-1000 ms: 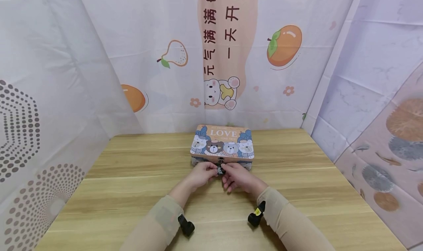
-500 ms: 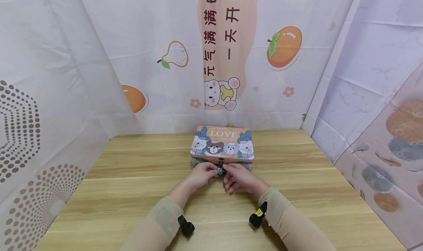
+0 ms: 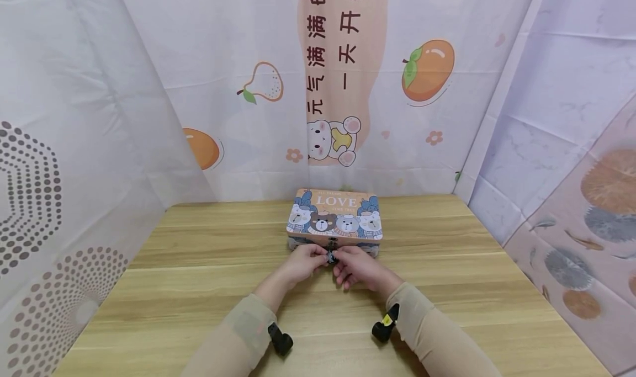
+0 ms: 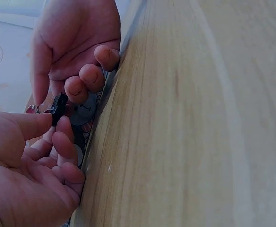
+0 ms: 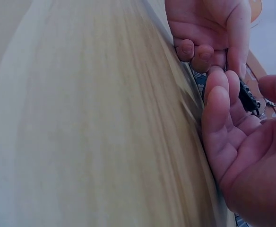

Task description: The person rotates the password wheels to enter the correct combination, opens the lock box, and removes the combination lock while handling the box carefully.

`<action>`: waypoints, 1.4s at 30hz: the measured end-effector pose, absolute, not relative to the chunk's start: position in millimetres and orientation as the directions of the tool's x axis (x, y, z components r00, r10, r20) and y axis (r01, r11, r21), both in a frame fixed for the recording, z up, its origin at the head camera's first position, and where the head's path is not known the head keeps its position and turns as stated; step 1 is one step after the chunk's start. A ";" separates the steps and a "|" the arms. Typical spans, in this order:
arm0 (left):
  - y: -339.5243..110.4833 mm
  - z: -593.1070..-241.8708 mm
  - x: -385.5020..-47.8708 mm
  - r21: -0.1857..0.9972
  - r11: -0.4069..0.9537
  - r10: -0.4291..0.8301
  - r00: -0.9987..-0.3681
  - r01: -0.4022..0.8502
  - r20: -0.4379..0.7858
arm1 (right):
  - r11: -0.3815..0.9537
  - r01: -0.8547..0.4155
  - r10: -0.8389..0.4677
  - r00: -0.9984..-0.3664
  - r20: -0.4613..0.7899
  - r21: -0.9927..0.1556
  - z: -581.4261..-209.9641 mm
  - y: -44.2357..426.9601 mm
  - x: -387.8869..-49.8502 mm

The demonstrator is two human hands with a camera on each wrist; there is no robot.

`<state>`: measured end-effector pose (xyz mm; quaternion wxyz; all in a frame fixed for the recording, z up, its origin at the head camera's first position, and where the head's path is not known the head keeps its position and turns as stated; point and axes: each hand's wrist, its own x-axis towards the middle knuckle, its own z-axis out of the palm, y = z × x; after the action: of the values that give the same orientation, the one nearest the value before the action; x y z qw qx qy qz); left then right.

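Observation:
A tin box [image 3: 334,214] with a bear print and the word LOVE stands lid down at the back of the table. At its front clasp [image 3: 332,242] hangs a small dark padlock [image 3: 331,257] with a ridged edge, seen in the right wrist view as a black body [image 5: 248,98]. My left hand [image 3: 300,264] pinches the padlock from the left, thumb against it. From the other side my right hand [image 3: 360,266] holds it by the fingertips, its other fingers loosely curled. The fingers partly cover the padlock.
The wood-grain table [image 3: 208,288] spreads to both sides and in front of the box. A printed curtain [image 3: 248,145] hangs close behind the box, with more cloth [image 3: 526,145] along the sides.
My right hand shifts slightly right off the padlock's edge, then comes back left onto it. The left hand, padlock and box stay in place.

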<state>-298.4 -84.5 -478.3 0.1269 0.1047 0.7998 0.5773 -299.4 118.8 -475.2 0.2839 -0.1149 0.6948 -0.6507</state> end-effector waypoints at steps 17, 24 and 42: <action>-83.3 -482.7 -300.1 0.950 0.312 0.309 -0.948 0.022 -0.079 | 0.156 0.167 -0.497 -0.838 -0.224 -0.973 -479.6 115.3 -300.1; -82.1 -481.0 -298.4 0.946 0.324 0.305 -0.949 0.027 -0.077 | 0.154 0.175 -0.487 -0.843 -0.228 -0.973 -481.3 115.1 -300.1; -81.6 -482.7 -298.1 0.945 0.325 0.300 -0.952 0.038 -0.065 | 0.161 0.158 -0.491 -0.844 -0.218 -0.974 -480.2 114.5 -298.2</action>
<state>-298.1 -81.6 -482.7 0.1144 0.1049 0.8059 0.5713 -298.2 114.5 -480.2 0.2545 -0.1157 0.7181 -0.6373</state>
